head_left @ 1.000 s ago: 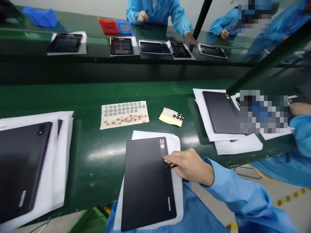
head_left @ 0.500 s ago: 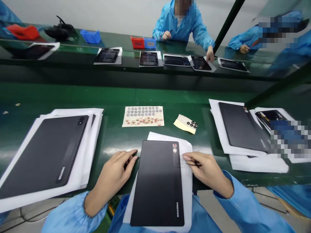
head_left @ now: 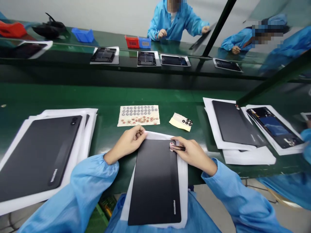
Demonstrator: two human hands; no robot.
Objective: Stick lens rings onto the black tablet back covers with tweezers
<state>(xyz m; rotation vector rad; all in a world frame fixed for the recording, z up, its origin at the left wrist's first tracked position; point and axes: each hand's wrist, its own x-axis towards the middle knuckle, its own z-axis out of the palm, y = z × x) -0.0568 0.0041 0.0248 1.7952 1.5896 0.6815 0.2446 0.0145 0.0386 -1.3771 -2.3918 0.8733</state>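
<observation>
A dark grey tablet point(head_left: 155, 184) lies in front of me on a white sheet point(head_left: 182, 197), which overhangs the table's front edge. At the sheet's top left corner, my left hand point(head_left: 130, 141) is closed, thumb and fingers pinching the sheet beside the tablet. Dark tweezers point(head_left: 179, 148) are gripped in my right hand point(head_left: 194, 153), their tips at the small round camera rings point(head_left: 171, 144) in the tablet's top right corner; the hand partly covers that corner. Beyond the tablet are a cream sticker sheet point(head_left: 139, 115) with rings and red-marked pieces, and a small yellowish sheet point(head_left: 181, 122) with black rings.
At left, a tablet point(head_left: 41, 152) rests on stacked white sheets. To the right lie another tablet point(head_left: 233, 124) and an opened tablet point(head_left: 274, 124). Behind, a raised shelf carries several tablets point(head_left: 146, 59); a co-worker point(head_left: 167, 24) sits beyond it, near red and blue bins point(head_left: 138, 42).
My left hand has moved up and right to the sheet's corner. My right hand has brought the tweezers up to the camera rings. The co-worker opposite has lifted a tablet off the shelf.
</observation>
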